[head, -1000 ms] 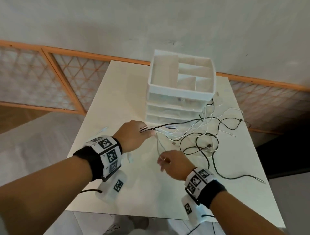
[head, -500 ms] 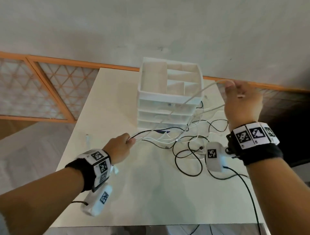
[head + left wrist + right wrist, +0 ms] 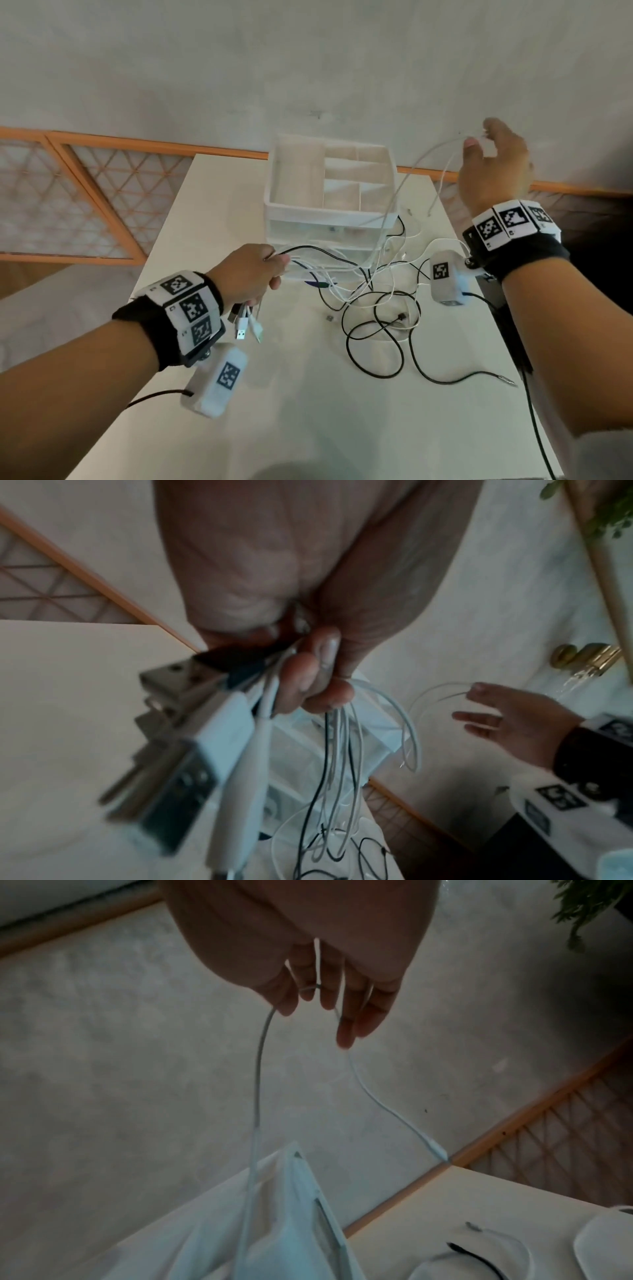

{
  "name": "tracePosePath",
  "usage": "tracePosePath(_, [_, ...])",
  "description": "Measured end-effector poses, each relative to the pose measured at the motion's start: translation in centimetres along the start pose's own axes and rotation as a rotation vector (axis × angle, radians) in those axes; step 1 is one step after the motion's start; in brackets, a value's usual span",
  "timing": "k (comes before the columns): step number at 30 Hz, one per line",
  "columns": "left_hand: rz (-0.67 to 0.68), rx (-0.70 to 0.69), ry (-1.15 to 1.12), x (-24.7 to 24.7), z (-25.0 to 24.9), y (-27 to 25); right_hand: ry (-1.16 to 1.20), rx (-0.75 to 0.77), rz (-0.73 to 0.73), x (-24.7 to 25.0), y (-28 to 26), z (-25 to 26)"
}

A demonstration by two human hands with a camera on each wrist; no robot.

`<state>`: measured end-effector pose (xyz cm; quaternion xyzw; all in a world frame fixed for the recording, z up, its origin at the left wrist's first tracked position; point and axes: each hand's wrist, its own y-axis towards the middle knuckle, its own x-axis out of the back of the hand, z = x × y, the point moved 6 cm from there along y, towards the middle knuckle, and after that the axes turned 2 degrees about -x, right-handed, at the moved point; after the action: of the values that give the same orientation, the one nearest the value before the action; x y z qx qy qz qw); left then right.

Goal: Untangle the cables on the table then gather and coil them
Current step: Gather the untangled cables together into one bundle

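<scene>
My left hand [image 3: 250, 277] grips a bundle of black and white cables near their ends, and their USB plugs [image 3: 244, 325] hang below the fist; the left wrist view shows the fingers [image 3: 308, 674] curled round the bundle. My right hand [image 3: 493, 168] is raised at the right and holds one white cable [image 3: 257, 1069] loosely between thumb and fingers [image 3: 325, 996]. That cable's free end [image 3: 431, 212] dangles over the table. The other strand runs down into the tangle [image 3: 373, 301] of cables on the table, in front of the organizer.
A white drawer organizer [image 3: 329, 209] with open top compartments stands at the back middle of the white table [image 3: 308, 411]. A black cable end [image 3: 507, 381] lies near the right edge. An orange lattice rail [image 3: 85, 192] runs behind the table.
My right hand went from low near the front of the table to high at the right, pulling the white cable up out of the tangle. My left hand kept its grip on the bundle.
</scene>
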<state>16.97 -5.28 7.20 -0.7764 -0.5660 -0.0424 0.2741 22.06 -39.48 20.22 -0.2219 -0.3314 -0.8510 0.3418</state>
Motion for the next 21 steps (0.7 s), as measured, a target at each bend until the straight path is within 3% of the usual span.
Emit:
tracePosePath(4, [-0.019, -0.020, -0.111, -0.1, -1.7, 0.3, -0.132, -0.165, 0.455, -4.1, -1.1, -3.8])
tracePosePath(7, [-0.027, -0.021, -0.163, -0.3, -2.9, 0.6, -0.180, -0.132, 0.426, -4.4, -3.8, -4.1])
tracePosePath(9, [-0.020, -0.031, -0.172, -0.7, -3.8, 0.8, 0.026, 0.028, 0.377, -4.3, -7.2, -1.2])
tracePosePath(11, [-0.007, -0.040, -0.204, -1.3, -4.9, 0.9, 0.244, 0.255, 0.508, -4.7, -12.0, 2.8])
tracePosePath(13, [-0.011, -0.052, -0.249, -1.7, -5.8, 0.9, 0.223, 0.417, 0.648, -6.0, -15.9, 4.8])
tracePosePath(15, [-0.031, -0.068, -0.270, -1.7, -6.2, 0.9, 0.176, 0.382, 0.727, -6.9, -17.1, 4.7])
tracePosePath(18, [-0.073, -0.076, -0.294, -1.2, -6.1, 1.0, 0.347, 0.218, 0.893, -6.8, -17.3, 4.1])
tracePosePath(21, [-0.047, -0.100, -0.279, -1.4, -5.5, 1.1, 0.287, 0.281, 0.956, -6.4, -17.8, 3.9])
